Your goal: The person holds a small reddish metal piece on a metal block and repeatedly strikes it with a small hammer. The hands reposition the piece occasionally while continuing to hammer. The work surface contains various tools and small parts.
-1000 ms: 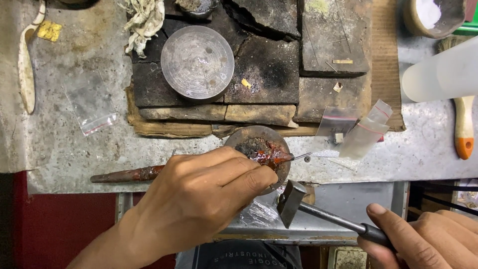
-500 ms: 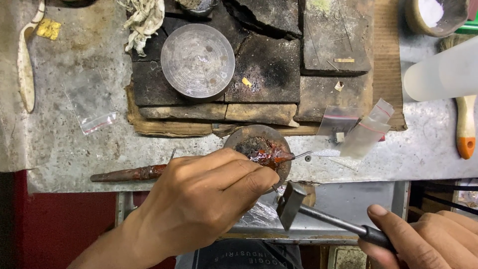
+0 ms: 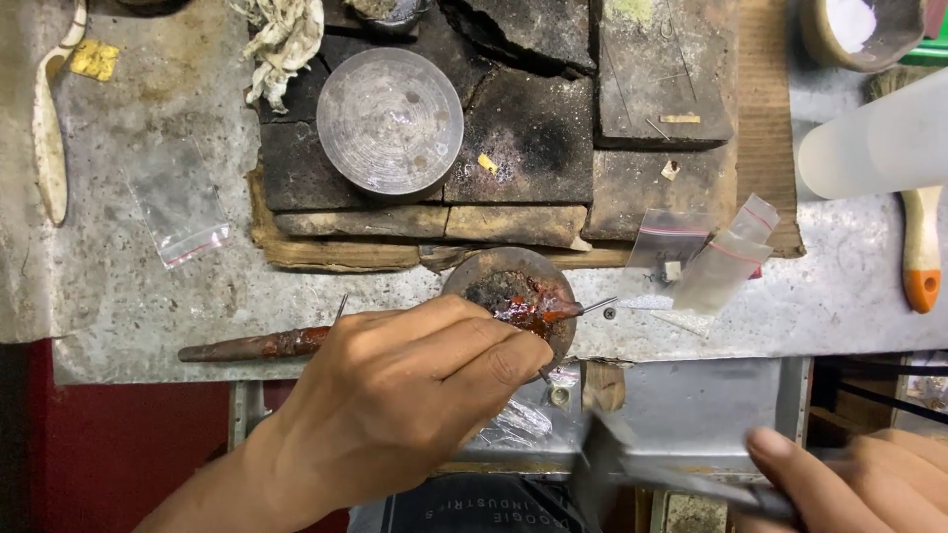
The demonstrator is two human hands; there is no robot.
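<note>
i see the left hand point(image 3: 395, 395) at the bench edge, thumb and fingers pinched together on a thin metal pin point(image 3: 597, 306) whose tip juts right past the round dish of red wax point(image 3: 513, 296). the dish sits on the grey bench point(image 3: 148, 296), just below the charred blocks point(image 3: 533, 148). the right hand point(image 3: 849, 484), low right, has its fingers closed around a small hammer point(image 3: 632, 469), blurred, its head below the bench edge.

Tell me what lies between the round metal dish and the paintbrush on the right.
In the head view, between the metal dish and paintbrush lie dark charred blocks and small clear bags.
</note>
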